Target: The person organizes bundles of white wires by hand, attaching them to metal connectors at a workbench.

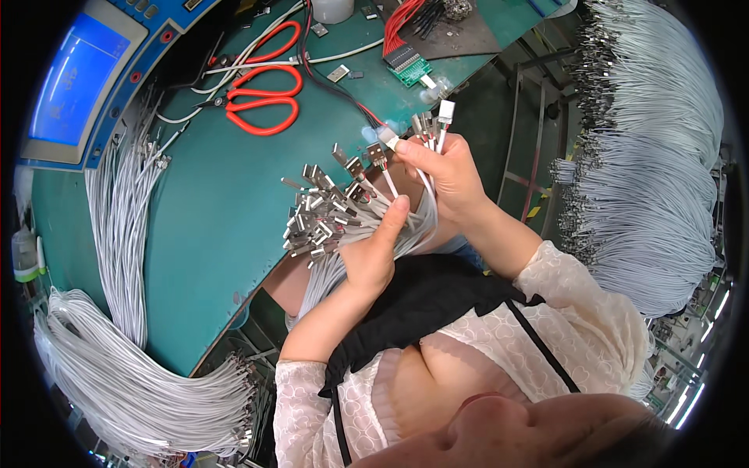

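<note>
I am holding a bundle (417, 230) of white cables above my lap, just off the near edge of the table (211, 249). My left hand (370, 253) is gripping it, the thumb pressing down on a single cable; the other fingers are lying mostly hidden, so I cannot tell how they are closing. The metal plugs (312, 218) are fanning out beyond that hand, pointing in mixed directions. My right hand (452, 175) is pinching a white connector (388, 138) under the thumb, at the end of a dark lead (349, 100) that is crossing the table; the forefinger's tip is not showing. A white-ended plug (446, 111) is standing out above the same hand. A green board (411, 72) is sitting near the table's right edge. Red-handled scissors (269, 96) are lying further in, near a blue-screened meter (86, 78) at the upper left corner. Loose cables (117, 234) are running along the left edge, and a thick coil (148, 382) is curving round the lower left corner.
</note>
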`<state>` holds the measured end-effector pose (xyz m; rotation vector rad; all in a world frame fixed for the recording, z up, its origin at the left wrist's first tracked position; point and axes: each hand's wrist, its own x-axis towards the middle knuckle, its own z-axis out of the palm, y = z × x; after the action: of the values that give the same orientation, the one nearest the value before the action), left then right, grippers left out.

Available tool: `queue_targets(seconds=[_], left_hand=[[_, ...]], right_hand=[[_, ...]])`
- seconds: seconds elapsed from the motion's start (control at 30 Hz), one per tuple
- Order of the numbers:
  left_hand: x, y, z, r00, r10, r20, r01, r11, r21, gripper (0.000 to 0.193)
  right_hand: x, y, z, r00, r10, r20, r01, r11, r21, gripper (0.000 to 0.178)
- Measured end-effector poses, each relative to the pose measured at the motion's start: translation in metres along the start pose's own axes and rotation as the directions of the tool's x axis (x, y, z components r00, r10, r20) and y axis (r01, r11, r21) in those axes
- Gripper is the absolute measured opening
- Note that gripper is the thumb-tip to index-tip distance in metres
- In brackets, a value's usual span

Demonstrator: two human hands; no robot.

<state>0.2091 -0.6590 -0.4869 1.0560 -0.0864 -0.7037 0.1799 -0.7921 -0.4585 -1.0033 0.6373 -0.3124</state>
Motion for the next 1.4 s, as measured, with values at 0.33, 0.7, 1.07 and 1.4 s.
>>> queue_targets(seconds=[0.33,0.7,1.07,1.4], left_hand=[[-0.004,0.004,0.004,1.000,-0.009,0.026,0.010,0.999,-0.030,0.029],[-0.007,0.006,-0.004,0.993,0.060,0.097,-0.067,0.995,0.072,0.021],[-0.012,0.011,-0.011,0.974,-0.119,0.195,0.081,0.978,0.194,0.019],[-0.011,0.011,0.000,0.990,-0.019,0.141,-0.017,0.967,0.255,0.027]], right_hand=[[-0.006,0.005,0.001,0.989,0.080,0.125,-0.076,0.996,-0.036,0.013],[-0.006,0.001,-0.006,0.994,0.044,0.101,-0.039,0.998,-0.053,0.012],[0.001,0.001,0.008,0.999,-0.002,0.036,0.001,1.000,0.020,0.012],[-0.011,-0.005,0.003,0.996,0.063,0.070,-0.062,0.998,-0.019,0.008]])
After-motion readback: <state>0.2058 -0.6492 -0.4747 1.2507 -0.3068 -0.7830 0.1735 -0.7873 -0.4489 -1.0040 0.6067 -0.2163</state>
